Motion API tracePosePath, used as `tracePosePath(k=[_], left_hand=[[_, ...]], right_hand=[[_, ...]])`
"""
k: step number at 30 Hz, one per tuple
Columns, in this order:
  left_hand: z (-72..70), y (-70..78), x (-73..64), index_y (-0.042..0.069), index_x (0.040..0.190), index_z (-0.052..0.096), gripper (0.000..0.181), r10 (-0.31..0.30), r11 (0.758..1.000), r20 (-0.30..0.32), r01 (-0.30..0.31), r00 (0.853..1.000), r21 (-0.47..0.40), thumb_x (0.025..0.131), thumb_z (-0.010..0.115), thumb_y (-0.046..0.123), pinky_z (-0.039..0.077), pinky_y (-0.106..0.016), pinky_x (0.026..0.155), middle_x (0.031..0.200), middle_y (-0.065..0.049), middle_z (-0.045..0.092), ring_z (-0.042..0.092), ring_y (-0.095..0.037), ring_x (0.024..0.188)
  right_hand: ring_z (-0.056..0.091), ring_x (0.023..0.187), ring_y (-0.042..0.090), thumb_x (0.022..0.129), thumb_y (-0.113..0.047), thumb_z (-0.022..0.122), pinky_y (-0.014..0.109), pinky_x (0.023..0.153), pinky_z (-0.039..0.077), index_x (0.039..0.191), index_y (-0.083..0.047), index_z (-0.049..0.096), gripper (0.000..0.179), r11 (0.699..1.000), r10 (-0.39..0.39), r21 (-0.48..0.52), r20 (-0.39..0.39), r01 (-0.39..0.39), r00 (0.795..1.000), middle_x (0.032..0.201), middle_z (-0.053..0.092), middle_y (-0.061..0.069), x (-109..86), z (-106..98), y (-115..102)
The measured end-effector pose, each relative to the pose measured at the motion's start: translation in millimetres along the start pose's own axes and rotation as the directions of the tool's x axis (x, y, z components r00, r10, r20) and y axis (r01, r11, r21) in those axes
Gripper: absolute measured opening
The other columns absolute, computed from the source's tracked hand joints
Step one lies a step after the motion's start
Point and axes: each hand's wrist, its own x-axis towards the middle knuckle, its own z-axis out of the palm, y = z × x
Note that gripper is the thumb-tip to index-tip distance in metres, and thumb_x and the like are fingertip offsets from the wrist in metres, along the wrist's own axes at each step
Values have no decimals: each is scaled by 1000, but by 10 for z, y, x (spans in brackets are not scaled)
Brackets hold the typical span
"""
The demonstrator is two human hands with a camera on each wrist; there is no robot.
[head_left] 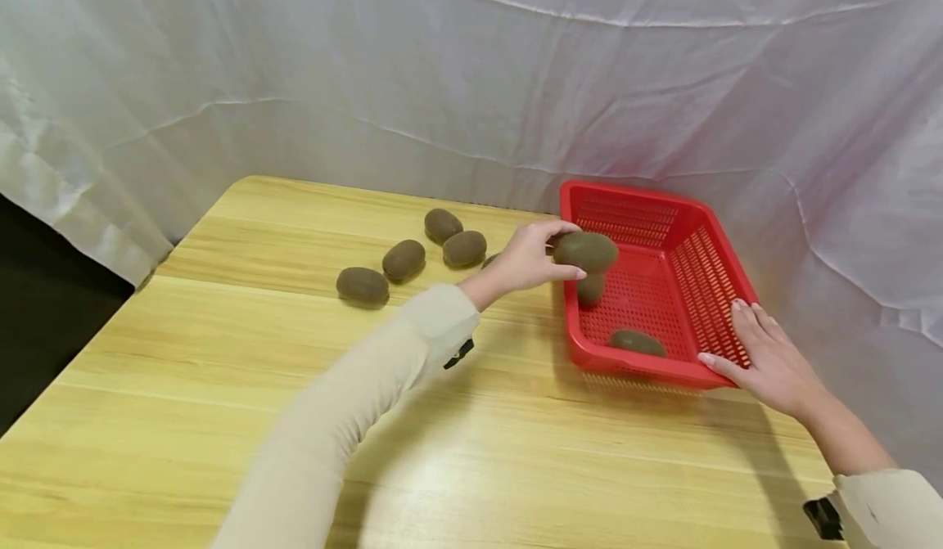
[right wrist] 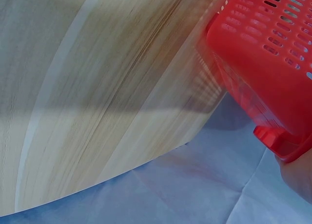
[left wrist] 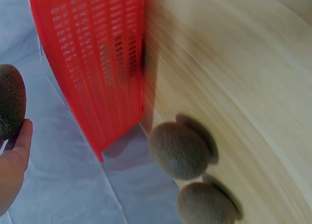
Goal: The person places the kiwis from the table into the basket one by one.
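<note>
My left hand (head_left: 526, 258) grips a brown kiwi (head_left: 587, 252) between thumb and fingers, above the left rim of a red plastic basket (head_left: 648, 263). The held kiwi (left wrist: 10, 101) also shows at the left edge of the left wrist view. Inside the basket, one kiwi (head_left: 590, 290) lies by the left wall, partly hidden by the held one. Another kiwi (head_left: 637, 342) lies near the front wall. My right hand (head_left: 777, 365) rests on the basket's front right corner, fingers extended over the right rim and thumb at the front rim.
Left of the basket, several loose kiwis (head_left: 403, 260) lie on the wooden table (head_left: 221, 353); one is mostly behind my left hand. A pale cloth (head_left: 442, 58) hangs behind the table and down its right side. The basket stands by the table's back right edge.
</note>
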Motion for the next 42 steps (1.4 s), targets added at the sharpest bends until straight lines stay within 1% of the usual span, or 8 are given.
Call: tracePosePath(k=[4, 9, 16, 19, 27, 32, 38, 42], left_hand=[[106, 28, 54, 8, 127, 55, 58, 1, 999, -1, -1, 1000, 32, 75, 77, 23, 47, -19, 89, 122, -6, 60, 58, -14, 107], [271, 49, 91, 10, 127, 54, 58, -10, 998, 25, 9, 1000, 56, 76, 77, 26, 47, -17, 86, 121, -4, 60, 57, -12, 105], [479, 102, 187, 9, 127, 55, 59, 39, 988, 50, -46, 998, 145, 76, 76, 30, 44, -14, 87, 122, -4, 61, 56, -12, 108], [540, 125, 227, 8, 127, 54, 59, 46, 984, 58, -56, 997, 167, 77, 75, 30, 43, -15, 89, 124, -4, 60, 56, -13, 110], [645, 154, 289, 7, 127, 54, 57, 15, 976, 83, -32, 996, 214, 78, 74, 28, 43, -16, 90, 124, -5, 59, 55, -14, 111], [707, 182, 307, 7, 127, 54, 55, -7, 954, 113, -27, 994, 298, 79, 73, 27, 44, -17, 90, 121, -4, 60, 55, -14, 109], [808, 216, 316, 9, 123, 56, 49, -38, 917, 169, -33, 985, 397, 80, 73, 26, 46, -15, 82, 112, -2, 61, 56, -10, 99], [876, 208, 322, 11, 118, 56, 45, -79, 880, 217, -35, 973, 474, 80, 73, 25, 47, -16, 82, 109, -1, 60, 56, -9, 100]], right_hand=[[-5, 140, 44, 91, -41, 52, 30, 114, -18, 143, 13, 7, 88, 1000, 0, -3, -6, 0, 1000, 147, 8, 37, -1, -4, 7], [-5, 140, 44, 91, -42, 52, 32, 115, -18, 143, 12, 6, 88, 1000, 7, 0, -1, -7, 1000, 147, 8, 36, -1, -3, 10], [-6, 141, 43, 91, -41, 52, 31, 114, -18, 143, 11, 5, 88, 1000, 7, 8, -1, -7, 1000, 148, 7, 35, -7, 8, 14], [-6, 141, 43, 91, -41, 52, 31, 115, -18, 143, 12, 5, 88, 1000, 6, 6, -6, -6, 1000, 147, 8, 36, -7, 9, 19], [-5, 141, 43, 91, -41, 53, 32, 115, -17, 143, 12, 7, 87, 1000, 1, 7, -9, -1, 1000, 148, 9, 35, -2, 4, 5], [-5, 141, 43, 91, -41, 52, 32, 115, -17, 143, 12, 6, 87, 1000, 4, 10, -9, -3, 1000, 148, 8, 36, 2, -6, -3], [-5, 140, 44, 91, -41, 52, 33, 115, -17, 144, 11, 6, 88, 1000, 5, 6, -9, -5, 1000, 147, 9, 36, -3, -11, 0], [-5, 140, 44, 91, -41, 52, 33, 115, -17, 144, 11, 5, 88, 1000, 7, 8, -6, -7, 1000, 147, 9, 36, -5, -3, -6]])
